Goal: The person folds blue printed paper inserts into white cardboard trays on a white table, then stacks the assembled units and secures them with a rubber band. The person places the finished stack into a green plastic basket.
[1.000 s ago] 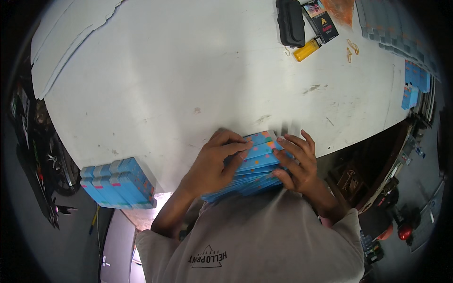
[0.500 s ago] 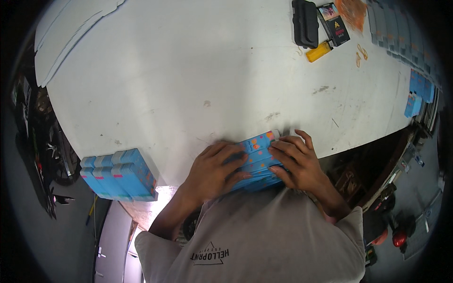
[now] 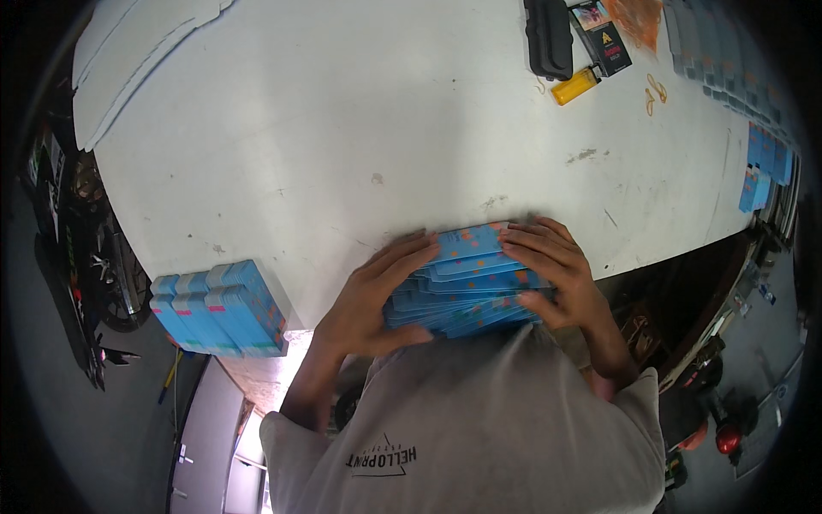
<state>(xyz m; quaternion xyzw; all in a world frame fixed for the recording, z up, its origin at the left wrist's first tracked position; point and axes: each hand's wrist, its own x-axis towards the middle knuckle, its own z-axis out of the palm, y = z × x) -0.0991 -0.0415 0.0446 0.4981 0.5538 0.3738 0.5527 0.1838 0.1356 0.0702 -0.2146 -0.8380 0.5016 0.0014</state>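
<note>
Close to my body at the table's near edge, a stack of flat blue cartons [image 3: 471, 267] with orange and pink dots lies fanned out in overlapping layers. My left hand [image 3: 377, 295] clasps its left side, with fingers along the far corner and the thumb at the near side. My right hand [image 3: 555, 270] grips the right side, fingertips on the top pieces and thumb lower down. The palms and the underside of the stack are hidden. On the left near corner of the table stand several bundles of similar blue cartons [image 3: 218, 310], side by side.
On the white table [image 3: 360, 111] lie white sheets [image 3: 141, 64] at far left. At far right are a black case [image 3: 548, 41], a dark pack [image 3: 606, 43], a yellow lighter [image 3: 575, 86], rubber bands [image 3: 652, 94], an orange plastic bag [image 3: 636, 21] and rows of grey-blue pieces [image 3: 723, 68].
The cartons between my hands have spread from a compact stack into a wider fan. My hands have moved farther apart, the left one outward to the left.
</note>
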